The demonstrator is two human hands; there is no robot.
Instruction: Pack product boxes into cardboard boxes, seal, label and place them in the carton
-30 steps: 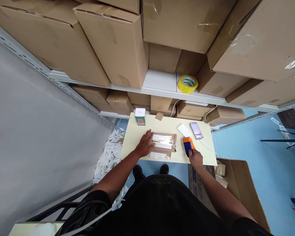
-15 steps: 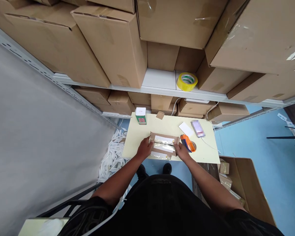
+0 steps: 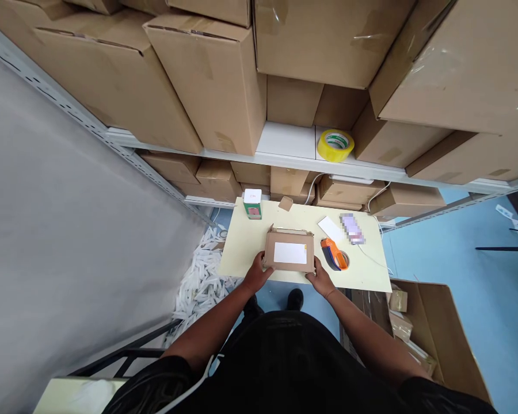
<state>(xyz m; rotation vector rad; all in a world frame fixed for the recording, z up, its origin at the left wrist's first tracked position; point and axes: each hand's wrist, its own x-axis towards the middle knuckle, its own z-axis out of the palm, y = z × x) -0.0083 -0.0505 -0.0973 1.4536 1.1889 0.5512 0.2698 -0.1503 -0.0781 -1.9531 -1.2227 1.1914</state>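
Note:
A flat brown cardboard box (image 3: 285, 237) is held over the near side of the pale table (image 3: 237, 247). On its upper face is a white label (image 3: 290, 253) with a small yellow mark. Thin flaps stick up along its far edge. My left hand (image 3: 258, 275) grips the near left corner, thumb on top. At the near right corner my right hand (image 3: 320, 278) grips the box the same way. Just right of the box lies an orange and blue tape dispenser (image 3: 334, 255). Fingers beneath the box are hidden.
A green and white box (image 3: 252, 204), cardboard scrap (image 3: 285, 203), white card (image 3: 331, 229) and phone (image 3: 351, 229) lie on the table. Yellow tape (image 3: 335, 145) sits on the shelf among cartons. A large open carton (image 3: 435, 333) stands right; white strips (image 3: 202, 276) cover the floor left.
The strip-like, shiny taped surfaces between my hands have given way to one flat labelled face. Both hands have shifted toward me, to the near corners. The view has moved slightly.

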